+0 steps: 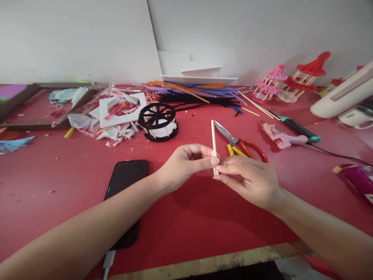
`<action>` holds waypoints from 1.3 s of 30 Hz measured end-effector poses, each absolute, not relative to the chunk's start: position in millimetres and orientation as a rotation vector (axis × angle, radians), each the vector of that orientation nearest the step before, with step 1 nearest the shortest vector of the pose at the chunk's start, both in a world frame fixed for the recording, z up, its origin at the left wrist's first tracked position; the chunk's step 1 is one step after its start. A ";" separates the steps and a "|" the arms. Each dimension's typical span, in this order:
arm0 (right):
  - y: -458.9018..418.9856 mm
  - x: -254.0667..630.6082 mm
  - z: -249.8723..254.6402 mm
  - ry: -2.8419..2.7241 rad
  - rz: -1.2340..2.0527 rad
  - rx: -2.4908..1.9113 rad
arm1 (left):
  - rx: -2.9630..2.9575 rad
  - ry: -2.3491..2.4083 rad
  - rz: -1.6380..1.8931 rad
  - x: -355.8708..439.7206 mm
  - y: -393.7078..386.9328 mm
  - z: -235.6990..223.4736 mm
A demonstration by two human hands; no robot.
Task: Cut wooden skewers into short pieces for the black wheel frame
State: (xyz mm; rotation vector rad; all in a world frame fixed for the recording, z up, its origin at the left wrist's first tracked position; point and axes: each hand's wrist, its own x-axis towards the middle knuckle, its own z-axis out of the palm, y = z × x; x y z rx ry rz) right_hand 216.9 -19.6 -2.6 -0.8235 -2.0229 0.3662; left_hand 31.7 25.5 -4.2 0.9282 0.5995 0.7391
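Observation:
A thin wooden stick point(213, 142) stands nearly upright over the red table point(72, 171). My left hand point(186, 161) pinches its lower part from the left with closed fingers. My right hand point(250, 179) pinches the same lower end from the right, fingertips meeting those of the left. Just behind the hands lie red-handled scissors point(241, 144) with their blades apart, and short yellow pieces point(234, 151) beside them.
A black phone point(125, 194) lies under my left forearm. A black wheel-shaped model point(159, 121) stands behind, next to white foam scraps point(113, 114). Coloured pipe cleaners point(198, 93), a pink glue gun point(279, 137), small pink and red umbrella-like models point(291, 79), a white lamp point(344, 95) further back.

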 end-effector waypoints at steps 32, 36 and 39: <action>-18.7 218.9 -4.3 -2.020 0.388 -0.943 | 0.866 0.611 0.767 33.6 23.1 -1.4; -18.7 219.1 -4.0 -2.012 0.380 -0.936 | 0.842 0.615 0.762 33.5 22.1 -1.3; -18.9 219.2 -3.1 -2.025 0.361 -0.954 | 0.838 0.639 0.752 32.7 22.1 -1.9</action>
